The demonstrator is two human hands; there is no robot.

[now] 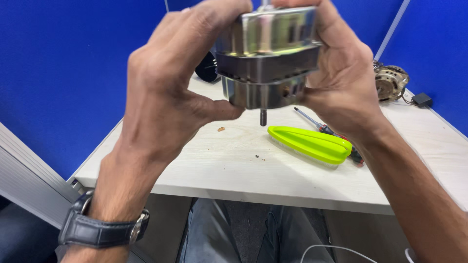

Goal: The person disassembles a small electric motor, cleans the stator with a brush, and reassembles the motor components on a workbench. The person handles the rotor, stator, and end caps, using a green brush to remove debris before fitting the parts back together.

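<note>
Both hands hold a small electric motor (267,58) up in the air, above the far part of the table (234,165) and close to the camera. The left hand (165,92) clasps its left side, thumb pressed under the lower housing; the right hand (341,78) clasps its right side, fingers wrapped over the top. Each hand is closed firmly on the metal body and equally near to it.

The motor's long axis runs vertically: its shaft (263,116) points straight down from between the hands, clear of the table surface.

Below and to the right lie a lime-green brush (312,143) and, just behind it, a screwdriver (317,124). A second motor (390,82) sits at the far right edge. Bare table lies directly under the shaft and to the left; the near edge is close to the person's lap.
</note>
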